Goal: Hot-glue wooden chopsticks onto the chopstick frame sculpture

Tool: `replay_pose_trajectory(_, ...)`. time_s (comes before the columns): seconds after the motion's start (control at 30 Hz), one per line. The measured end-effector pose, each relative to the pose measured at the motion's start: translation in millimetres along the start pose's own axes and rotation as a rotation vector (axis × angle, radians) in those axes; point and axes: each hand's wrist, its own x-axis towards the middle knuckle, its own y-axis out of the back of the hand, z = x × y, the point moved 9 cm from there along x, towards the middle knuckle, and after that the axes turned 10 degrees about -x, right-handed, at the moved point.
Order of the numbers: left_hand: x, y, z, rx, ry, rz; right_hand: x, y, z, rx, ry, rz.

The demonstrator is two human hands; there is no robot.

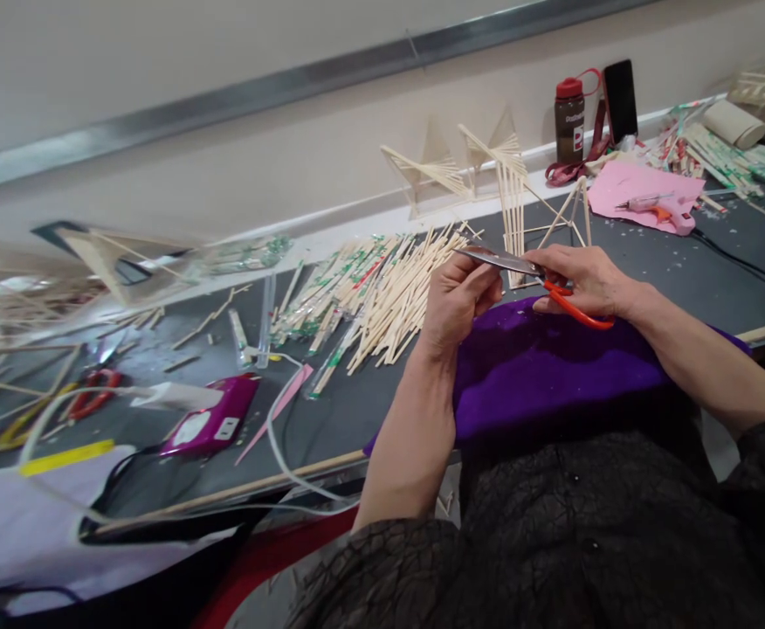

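A pair of scissors [575, 307] with orange-red handles is in my right hand [593, 278], its metal blades pointing left. My left hand [458, 297] is closed right by the blade tips, thumb and fingers pressed together. What its fingers pinch, if anything, is hidden. Both hands are above a purple cloth [546, 376] at the table's front edge. Just beyond the hands stands a structure of glued wooden sticks [513, 205]. Left of my left hand lies a heap of loose wooden chopsticks [399, 301], partly in wrappers.
Beyond, a dark bottle [569, 127] with a red lid stands beside a phone [619, 100]. A glue gun [658, 208] lies on pink paper [618, 183]. At left are a magenta box [216, 415], a white cable [278, 428] and red-handled scissors [96, 393].
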Motion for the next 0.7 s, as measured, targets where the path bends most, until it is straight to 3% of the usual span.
replay_pose_trajectory(0.27, -1, -1, -2, 0.01, 0.021, -0.009, -4, 6, 4, -0.052, -0.007, 0.056)
replay_pose_trajectory(0.4, -1, -1, 5, -0.042, -0.002, 0.033, -24, 48, 16, -0.022, -0.141, 0.28)
replay_pose_trajectory(0.5, 1, -3, 6, -0.082, -0.004, 0.029, -62, 91, 54, -0.138, -0.432, 0.41)
replay_pose_trajectory(0.57, 1, -4, 5, -0.085, -0.008, 0.027, -92, 107, 87, -0.274, -0.659, 0.326)
replay_pose_trajectory(0.63, 1, -7, 1, -0.079, -0.002, 0.019, -119, 109, 118, -0.45, -0.828, 0.115)
replay_pose_trajectory(0.7, 2, -10, -4, -0.072, 0.011, 0.004, -139, 98, 139, -0.53, -0.893, -0.113)
